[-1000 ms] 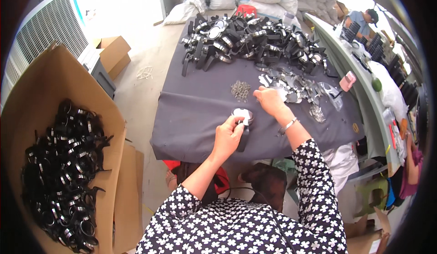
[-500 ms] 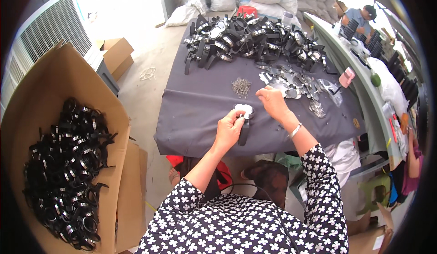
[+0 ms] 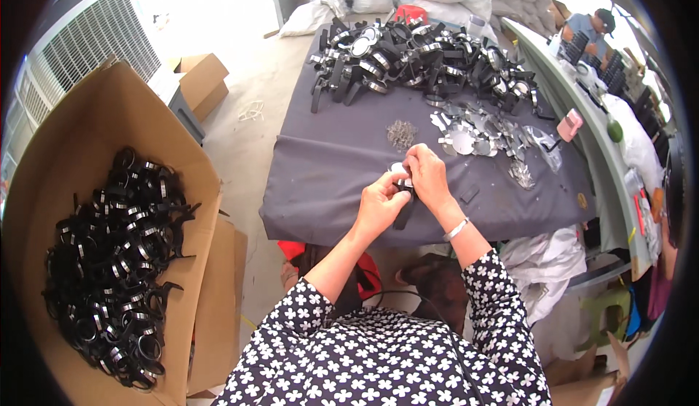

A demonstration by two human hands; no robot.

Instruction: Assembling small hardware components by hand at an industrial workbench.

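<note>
Above the near part of the cloth-covered table, my left hand [image 3: 381, 203] pinches a black-handled round part [image 3: 403, 215]. Its handle points down toward me, and a pale disc shows at its top between my fingers. My right hand [image 3: 429, 179] is at the right side of that part, fingertips closed together against it. Whatever those fingertips hold is too small or hidden. Just beyond my hands lies a little heap of small metal pieces [image 3: 401, 135]. Flat silver and dark plates [image 3: 461, 142] are scattered to its right.
A large pile of black-and-silver ringed parts [image 3: 429, 60] covers the table's far end. On my left stands a cardboard box [image 3: 109, 115] holding many similar parts. A pink object [image 3: 569, 125] stands by the right edge. Another person [image 3: 586, 31] sits at the far right bench.
My right hand has come from beside the metal heap down to the part in my left hand. The two hands now meet. The whole view has shifted slightly.
</note>
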